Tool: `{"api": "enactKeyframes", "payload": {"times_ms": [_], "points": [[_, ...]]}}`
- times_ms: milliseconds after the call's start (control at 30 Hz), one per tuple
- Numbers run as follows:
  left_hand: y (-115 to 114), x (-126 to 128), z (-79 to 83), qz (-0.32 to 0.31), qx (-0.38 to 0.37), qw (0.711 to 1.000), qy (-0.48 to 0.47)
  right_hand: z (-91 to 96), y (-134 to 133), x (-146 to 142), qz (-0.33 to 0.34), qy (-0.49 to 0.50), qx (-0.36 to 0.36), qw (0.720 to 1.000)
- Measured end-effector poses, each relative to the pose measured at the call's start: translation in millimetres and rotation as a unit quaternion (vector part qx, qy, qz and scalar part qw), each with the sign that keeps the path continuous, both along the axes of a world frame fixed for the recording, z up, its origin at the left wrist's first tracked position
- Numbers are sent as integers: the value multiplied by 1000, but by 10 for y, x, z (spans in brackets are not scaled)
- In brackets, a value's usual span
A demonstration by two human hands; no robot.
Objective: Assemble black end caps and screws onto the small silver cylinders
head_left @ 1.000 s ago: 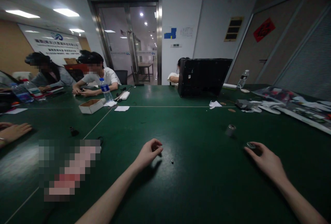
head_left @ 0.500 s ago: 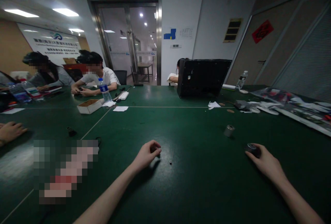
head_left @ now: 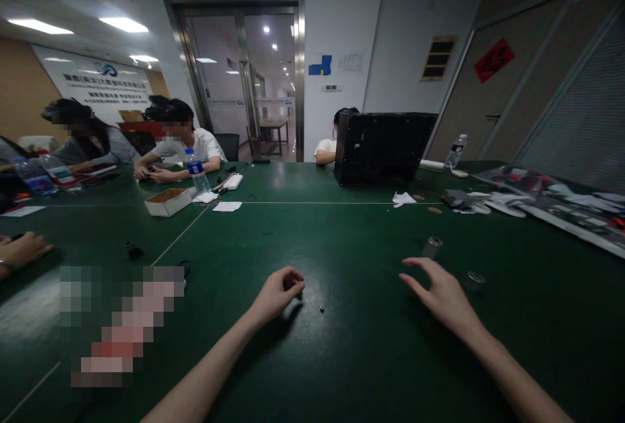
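My left hand (head_left: 278,291) rests on the green table (head_left: 342,358), fingers curled into a loose fist; whatever it may hold is hidden. A tiny dark part (head_left: 322,309) lies just to its right. My right hand (head_left: 439,293) hovers over the table with fingers spread and empty. A small metal cylinder (head_left: 432,246) stands just beyond it, and a second, darker cylinder (head_left: 473,278) sits to its right, apart from the hand.
A black case (head_left: 383,146) stands at the table's far middle. A cardboard box (head_left: 168,201), water bottle (head_left: 198,171) and papers sit far left near two seated people. Printed sheets (head_left: 561,205) cover the right. Another person's hand (head_left: 22,250) rests at left.
My right hand let go of the darker cylinder and moved left, its fingers now spread. My left hand stayed in place.
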State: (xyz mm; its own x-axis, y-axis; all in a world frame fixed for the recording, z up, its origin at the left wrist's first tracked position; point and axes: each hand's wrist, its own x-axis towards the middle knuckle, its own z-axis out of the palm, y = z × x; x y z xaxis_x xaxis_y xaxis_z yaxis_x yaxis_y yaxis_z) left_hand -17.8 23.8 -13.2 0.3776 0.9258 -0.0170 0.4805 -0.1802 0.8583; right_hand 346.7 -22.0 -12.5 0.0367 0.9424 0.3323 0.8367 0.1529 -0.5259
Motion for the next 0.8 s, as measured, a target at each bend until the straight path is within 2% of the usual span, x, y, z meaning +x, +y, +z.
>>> {"api": "enactKeyframes", "payload": {"times_ms": [67,133,233,367,500,633,700,800], "points": [[-6,5,15,-4,0,1000,0,112,-13,-460,136,2,-63,989],[-12,12,31,-6,2,1000,1,197,-17,-862,236,-13,-102,966],[-19,21,43,-5,10,1000,2,228,32,-1266,308,-42,-129,942],[-16,28,26,-4,17,1000,5,105,154,-1470,319,-76,-137,935],[-23,37,25,0,24,1000,12,-26,174,-1501,320,-28,-129,938],[-72,57,60,-5,45,999,31,-63,115,-1515,315,70,-104,941],[-104,70,75,-17,59,997,46,-73,108,-1532,300,145,-121,935],[-143,85,81,-28,75,994,70,-114,134,-1560,268,300,-190,896]]}}
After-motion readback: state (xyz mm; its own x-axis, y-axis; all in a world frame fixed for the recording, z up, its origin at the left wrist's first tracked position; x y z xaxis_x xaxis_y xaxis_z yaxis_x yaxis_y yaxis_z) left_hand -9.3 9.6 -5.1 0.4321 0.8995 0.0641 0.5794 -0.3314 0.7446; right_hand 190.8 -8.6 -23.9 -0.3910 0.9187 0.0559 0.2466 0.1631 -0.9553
